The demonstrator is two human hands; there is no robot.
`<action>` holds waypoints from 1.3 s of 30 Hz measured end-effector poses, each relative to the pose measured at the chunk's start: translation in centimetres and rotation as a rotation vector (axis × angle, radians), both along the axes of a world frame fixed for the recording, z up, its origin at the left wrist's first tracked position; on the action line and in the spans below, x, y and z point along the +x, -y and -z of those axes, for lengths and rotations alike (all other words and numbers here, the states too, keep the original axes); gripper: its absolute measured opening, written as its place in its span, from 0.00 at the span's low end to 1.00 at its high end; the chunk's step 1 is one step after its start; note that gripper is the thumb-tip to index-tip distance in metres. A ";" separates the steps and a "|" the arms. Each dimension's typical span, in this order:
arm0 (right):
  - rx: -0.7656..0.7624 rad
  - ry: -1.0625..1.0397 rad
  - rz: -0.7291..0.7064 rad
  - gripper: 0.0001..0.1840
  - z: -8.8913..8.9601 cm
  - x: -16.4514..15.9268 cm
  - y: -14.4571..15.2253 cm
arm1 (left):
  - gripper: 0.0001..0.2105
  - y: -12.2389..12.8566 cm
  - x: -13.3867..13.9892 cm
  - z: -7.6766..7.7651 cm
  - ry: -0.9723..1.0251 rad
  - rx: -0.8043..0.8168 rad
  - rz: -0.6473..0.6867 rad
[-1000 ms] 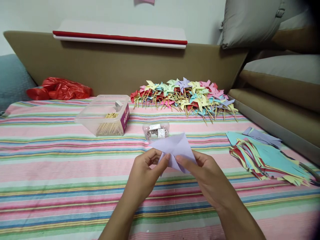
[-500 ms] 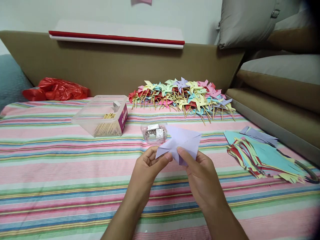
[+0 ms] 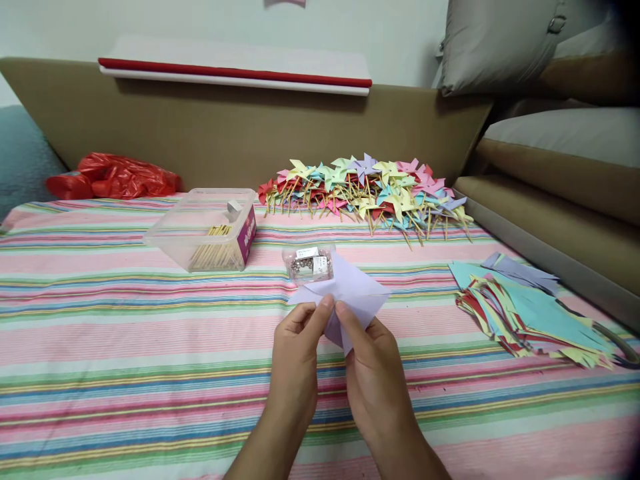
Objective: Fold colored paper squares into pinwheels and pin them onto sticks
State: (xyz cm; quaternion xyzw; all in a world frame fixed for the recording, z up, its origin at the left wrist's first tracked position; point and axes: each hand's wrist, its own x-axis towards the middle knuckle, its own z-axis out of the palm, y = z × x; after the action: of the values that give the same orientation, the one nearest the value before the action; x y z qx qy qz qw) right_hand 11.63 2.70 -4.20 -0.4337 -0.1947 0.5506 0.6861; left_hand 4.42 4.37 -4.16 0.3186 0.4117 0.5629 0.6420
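Between my two hands is a lavender piece of paper [image 3: 357, 287], cut and partly folded towards its centre like a pinwheel. My left hand [image 3: 300, 340] pinches it from the left, thumb on top near the middle. From the right, my right hand [image 3: 370, 360] grips it too, its thumb tip almost meeting the left one; the fingers behind the paper are mostly hidden. Just beyond the paper lies a clear plastic pack of small metal pieces [image 3: 309, 263] with white labels, partly covered by the paper's corner.
A clear plastic box [image 3: 200, 230] of wooden sticks stands left. Finished paper pinwheels [image 3: 370, 187] are heaped at the back. Paper strips and sheets [image 3: 530, 313] lie right, with scissors [image 3: 620, 343] partly under them. A red plastic bag [image 3: 120, 177] sits back left, cushions [image 3: 555, 187] at right.
The lavender paper has been turned in my hands. My right hand has moved left and closer to my left hand, and both thumbs now press near the paper's middle.
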 end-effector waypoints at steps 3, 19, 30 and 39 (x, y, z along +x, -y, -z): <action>0.036 0.037 -0.025 0.20 -0.2 0.3 0.0 | 0.13 -0.3 -0.4 -0.3 0.032 -0.001 -0.020; 0.574 1.441 0.141 0.09 0.0 3.1 0.6 | 0.10 -1.7 -2.7 -0.4 0.199 -0.075 -0.078; 0.315 1.055 0.103 0.05 -0.1 3.4 0.7 | 0.16 -1.3 -2.5 -0.4 -0.026 0.075 -0.035; 0.164 0.900 0.101 0.09 -0.1 3.3 0.5 | 0.17 -0.7 -2.1 -0.9 -0.233 0.160 0.023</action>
State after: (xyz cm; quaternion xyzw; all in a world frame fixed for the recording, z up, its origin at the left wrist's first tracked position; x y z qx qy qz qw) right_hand 14.97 2.17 -4.11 -0.5830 -0.4948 0.2564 0.5912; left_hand 2.29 5.08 -3.27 0.4366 0.4335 0.5457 0.5689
